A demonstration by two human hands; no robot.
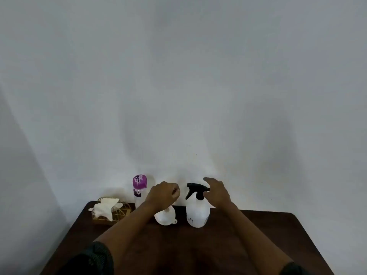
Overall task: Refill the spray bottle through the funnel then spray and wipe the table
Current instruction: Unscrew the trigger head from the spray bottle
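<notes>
A white spray bottle [198,213] with a black trigger head stands upright at the back of the dark table [178,245]. My right hand [216,193] hovers just to its right, fingers spread near the trigger head, holding nothing. A white funnel [165,216] lies tipped on the table to the left of the bottle. Above the funnel my left hand [163,194] hangs with curled fingers, and nothing shows in it. A clear bottle with a purple cap [139,190] stands further left by the wall.
A gold wire basket [121,213] with crumpled white tissues [106,208] sits at the table's back left corner. A plain white wall rises right behind the objects. The table's front half spreads under my forearms.
</notes>
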